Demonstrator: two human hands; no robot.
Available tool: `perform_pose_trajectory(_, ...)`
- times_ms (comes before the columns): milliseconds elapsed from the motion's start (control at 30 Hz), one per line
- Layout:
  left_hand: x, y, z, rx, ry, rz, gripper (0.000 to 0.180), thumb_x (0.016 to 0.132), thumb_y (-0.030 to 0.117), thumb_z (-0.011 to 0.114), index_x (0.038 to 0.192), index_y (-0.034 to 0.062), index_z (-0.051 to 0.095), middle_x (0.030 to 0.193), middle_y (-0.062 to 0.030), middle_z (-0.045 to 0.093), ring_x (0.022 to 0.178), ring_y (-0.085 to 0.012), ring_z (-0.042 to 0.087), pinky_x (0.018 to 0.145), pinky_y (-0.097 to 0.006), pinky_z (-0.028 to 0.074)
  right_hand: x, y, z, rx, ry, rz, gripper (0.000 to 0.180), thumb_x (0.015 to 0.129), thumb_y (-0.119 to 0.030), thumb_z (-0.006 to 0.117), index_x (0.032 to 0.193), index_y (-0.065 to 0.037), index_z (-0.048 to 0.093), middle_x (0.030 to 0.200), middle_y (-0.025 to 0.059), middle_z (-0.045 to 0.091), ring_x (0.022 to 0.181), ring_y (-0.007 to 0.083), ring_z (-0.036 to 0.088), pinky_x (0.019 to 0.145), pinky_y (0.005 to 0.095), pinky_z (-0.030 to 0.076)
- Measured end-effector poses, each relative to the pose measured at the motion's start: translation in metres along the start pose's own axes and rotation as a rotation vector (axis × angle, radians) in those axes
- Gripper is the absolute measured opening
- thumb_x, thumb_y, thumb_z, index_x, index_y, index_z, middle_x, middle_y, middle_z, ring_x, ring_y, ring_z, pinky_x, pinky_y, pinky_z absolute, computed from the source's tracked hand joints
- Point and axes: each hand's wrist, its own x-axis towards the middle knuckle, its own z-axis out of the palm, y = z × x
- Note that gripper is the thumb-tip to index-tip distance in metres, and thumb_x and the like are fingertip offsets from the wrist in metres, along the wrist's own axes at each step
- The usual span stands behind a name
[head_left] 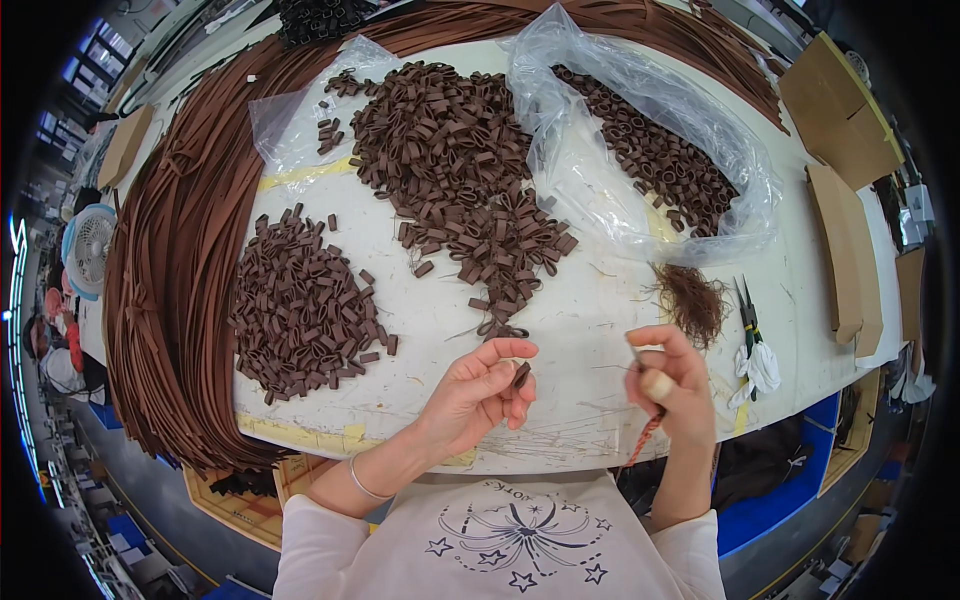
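Observation:
Between the thumb and fingers of my left hand (pixel 485 393) is a small dark brown strap loop (pixel 521 375). My right hand (pixel 672 385) is closed on a slim thing whose narrow tip shows at the fingers; its kind is hidden. From under that hand hangs a reddish twisted cord (pixel 648 436). Just beyond my left hand, a large heap of brown strap loops (pixel 450 140) tapers down the table. Another pile of loops (pixel 305 305) lies to the left. Past my right hand is a tangle of brown thread trimmings (pixel 692 305).
A clear plastic bag (pixel 570 150) with more loops lies far right. Long brown straps (pixel 170 300) curve along the left and far edges. Black-handled pliers or snips (pixel 748 315) and white gloves (pixel 760 368) sit at right, near cardboard pieces (pixel 838 250). Thread scraps litter the white table (pixel 570 440).

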Motion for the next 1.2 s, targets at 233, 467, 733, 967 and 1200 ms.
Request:
perform_pose_trajectory(233,-0.003,0.003,-0.001,-0.16,-0.052,-0.044,0.025,0.087,0.015,0.047,0.11,0.0065,0.042,0.068,-0.0069,0.053,0.051,-0.0117,0.046,0.045,-0.023,0.034,0.002,-0.009,-0.015,-0.715,0.065,-0.125,0.051,0.071,-0.007,0.061,0.117,-0.002,0.041,0.054,0.0035,0.047,0.05,0.0077,0.046,0.045,0.0238,0.033)
perform_pose_trajectory(467,-0.031,0.045,-0.02,0.87,0.41,0.376,0.006,0.083,0.008,0.052,0.087,0.004,0.053,0.06,0.0019,0.051,0.047,-0.0032,0.041,0.042,-0.016,0.03,0.011,0.02,-0.018,-0.7,0.313,-0.183,0.018,0.074,-0.008,0.062,0.088,0.001,0.055,0.055,0.0111,0.047,0.047,0.0201,0.044,0.046,0.0277,0.035)
perform_pose_trajectory(733,-0.038,0.081,-0.036,1.853,0.573,0.922,0.009,0.073,0.007,0.062,0.069,0.001,0.056,0.067,-0.009,0.058,0.054,-0.023,0.054,0.05,-0.03,0.042,0.027,0.019,-0.018,-1.038,0.571,-0.358,0.011,0.077,-0.007,0.058,0.076,0.001,0.051,0.057,0.0143,0.052,0.049,0.0264,0.05,0.048,0.0299,0.038)
perform_pose_trajectory(967,0.018,0.014,-0.02,2.07,0.263,0.59,0.021,0.072,0.016,0.064,0.083,0.0039,0.05,0.067,-0.0083,0.057,0.057,-0.0258,0.056,0.047,-0.033,0.042,0.042,0.02,0.001,-0.856,0.316,-0.048,0.019,0.08,-0.016,0.056,0.082,0.002,0.051,0.059,0.0111,0.051,0.05,0.0153,0.047,0.049,0.0261,0.037)
perform_pose_trajectory(1200,0.015,0.013,-0.028,1.616,0.197,0.719,0.011,0.077,0.008,0.057,0.083,-0.0008,0.055,0.069,-0.0099,0.057,0.049,-0.0154,0.054,0.041,-0.026,0.041,0.032,0.024,0.017,-0.538,0.109,-0.148,0.024,0.084,-0.021,0.05,0.097,-0.001,0.046,0.064,0.0102,0.053,0.055,0.0179,0.05,0.054,0.0264,0.039)
